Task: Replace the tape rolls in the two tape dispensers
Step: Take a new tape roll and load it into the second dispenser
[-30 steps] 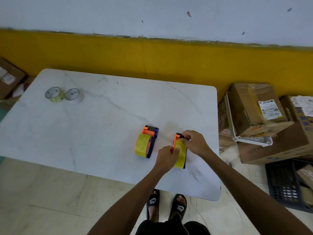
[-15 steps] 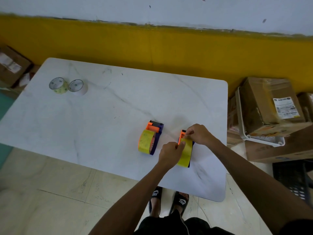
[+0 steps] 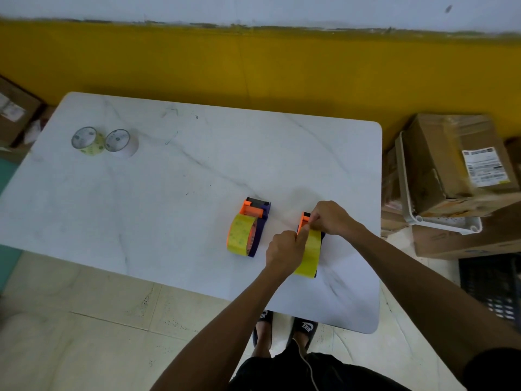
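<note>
Two orange-and-purple tape dispensers stand on the white marble table, each holding a yellow roll. The left dispenser stands untouched. My left hand grips the near side of the right dispenser, thumb pressed against the roll's top. My right hand pinches at the orange front end of that dispenser, hiding most of it. Two spare rolls lie at the far left: a yellowish roll and a pale pink roll, touching each other.
Stacked cardboard boxes and a white plastic basket crowd the floor beyond the table's right edge, with a dark crate nearer me. Another box sits at the far left. My sandalled feet are under the near edge.
Both hands have stayed on the right dispenser. My right hand's fingers have closed lower over the orange front end, and my left thumb has come up against the roll. The camera has shifted.
</note>
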Available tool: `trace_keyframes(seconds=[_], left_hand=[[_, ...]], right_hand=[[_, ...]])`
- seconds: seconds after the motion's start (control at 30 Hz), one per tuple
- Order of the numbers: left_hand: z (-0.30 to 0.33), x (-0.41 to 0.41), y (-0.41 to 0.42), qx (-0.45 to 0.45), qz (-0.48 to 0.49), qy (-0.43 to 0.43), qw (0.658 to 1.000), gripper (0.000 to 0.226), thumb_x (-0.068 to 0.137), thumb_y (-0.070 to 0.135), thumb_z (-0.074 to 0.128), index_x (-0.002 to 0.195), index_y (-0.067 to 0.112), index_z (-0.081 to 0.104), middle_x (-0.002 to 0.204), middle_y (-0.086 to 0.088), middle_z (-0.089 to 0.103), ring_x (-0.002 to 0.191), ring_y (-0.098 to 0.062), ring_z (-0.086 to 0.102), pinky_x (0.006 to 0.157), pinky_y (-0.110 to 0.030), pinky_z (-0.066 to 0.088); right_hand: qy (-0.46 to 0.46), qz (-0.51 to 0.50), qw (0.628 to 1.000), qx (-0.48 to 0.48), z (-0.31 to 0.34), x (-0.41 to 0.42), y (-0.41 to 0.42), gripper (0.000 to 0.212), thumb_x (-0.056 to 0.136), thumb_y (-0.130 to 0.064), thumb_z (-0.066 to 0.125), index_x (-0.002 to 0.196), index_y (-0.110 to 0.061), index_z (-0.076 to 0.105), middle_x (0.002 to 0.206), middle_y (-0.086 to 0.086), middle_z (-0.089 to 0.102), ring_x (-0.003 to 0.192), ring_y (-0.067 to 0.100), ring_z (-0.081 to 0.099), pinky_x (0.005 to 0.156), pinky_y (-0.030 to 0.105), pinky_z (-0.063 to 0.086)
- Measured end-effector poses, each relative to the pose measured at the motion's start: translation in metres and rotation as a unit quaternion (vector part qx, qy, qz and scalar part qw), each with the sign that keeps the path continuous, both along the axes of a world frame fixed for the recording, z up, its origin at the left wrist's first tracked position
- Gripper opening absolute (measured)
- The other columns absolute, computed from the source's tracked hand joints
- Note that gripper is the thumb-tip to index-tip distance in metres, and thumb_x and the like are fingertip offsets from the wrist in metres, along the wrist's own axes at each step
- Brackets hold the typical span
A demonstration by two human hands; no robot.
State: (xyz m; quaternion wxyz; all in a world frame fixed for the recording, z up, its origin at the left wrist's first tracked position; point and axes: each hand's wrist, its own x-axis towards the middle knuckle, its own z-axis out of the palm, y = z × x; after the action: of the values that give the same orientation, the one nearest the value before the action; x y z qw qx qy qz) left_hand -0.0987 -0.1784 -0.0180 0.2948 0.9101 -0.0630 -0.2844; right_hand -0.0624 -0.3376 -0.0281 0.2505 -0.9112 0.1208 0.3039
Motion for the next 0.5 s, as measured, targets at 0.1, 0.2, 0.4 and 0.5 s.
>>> trace_keyframes(seconds=[0.1, 0.2, 0.4, 0.5], left_hand=[[0.003, -0.002, -0.001, 0.015, -0.017, -0.010, 1.000, 0.064, 0.098, 0.059, 0.020, 0.064, 0.010, 0.043, 0.069, -0.010, 0.056, 0.074, -0.031, 0.061, 0.067, -0.040, 0.049], [0.006, -0.005, -0.002, 0.043, -0.029, -0.026, 0.998, 0.065, 0.091, 0.070, 0.030, 0.066, 0.012, 0.045, 0.069, -0.008, 0.053, 0.070, -0.028, 0.059, 0.062, -0.035, 0.044], [0.010, -0.004, -0.003, 0.062, -0.050, -0.011, 0.997, 0.062, 0.079, 0.076, 0.045, 0.060, 0.017, 0.041, 0.067, -0.003, 0.050, 0.072, -0.026, 0.059, 0.061, -0.031, 0.040], [0.012, -0.003, 0.000, 0.071, -0.058, -0.007, 0.996, 0.062, 0.078, 0.076, 0.046, 0.060, 0.017, 0.041, 0.065, -0.001, 0.048, 0.069, -0.023, 0.056, 0.060, -0.030, 0.040]], right_hand=[[0.007, 0.010, 1.000, -0.014, -0.002, 0.003, 0.001, 0.027, 0.074, -0.015, 0.057, 0.081, 0.004, 0.075, 0.079, 0.021, 0.072, 0.060, 0.021, 0.050, 0.057, 0.029, 0.038], [0.013, 0.032, 0.998, -0.047, 0.000, 0.003, 0.002, 0.019, 0.074, -0.009, 0.056, 0.071, 0.003, 0.069, 0.068, 0.014, 0.061, 0.061, 0.022, 0.049, 0.053, 0.026, 0.034], [0.003, 0.091, 0.993, -0.074, 0.004, 0.006, 0.002, 0.017, 0.080, -0.013, 0.057, 0.064, -0.008, 0.061, 0.070, 0.009, 0.055, 0.063, 0.021, 0.048, 0.051, 0.022, 0.031], [-0.003, 0.106, 0.992, -0.064, 0.007, 0.014, 0.000, 0.023, 0.085, -0.020, 0.061, 0.082, -0.002, 0.076, 0.082, 0.010, 0.063, 0.075, 0.021, 0.057, 0.069, 0.028, 0.044]])
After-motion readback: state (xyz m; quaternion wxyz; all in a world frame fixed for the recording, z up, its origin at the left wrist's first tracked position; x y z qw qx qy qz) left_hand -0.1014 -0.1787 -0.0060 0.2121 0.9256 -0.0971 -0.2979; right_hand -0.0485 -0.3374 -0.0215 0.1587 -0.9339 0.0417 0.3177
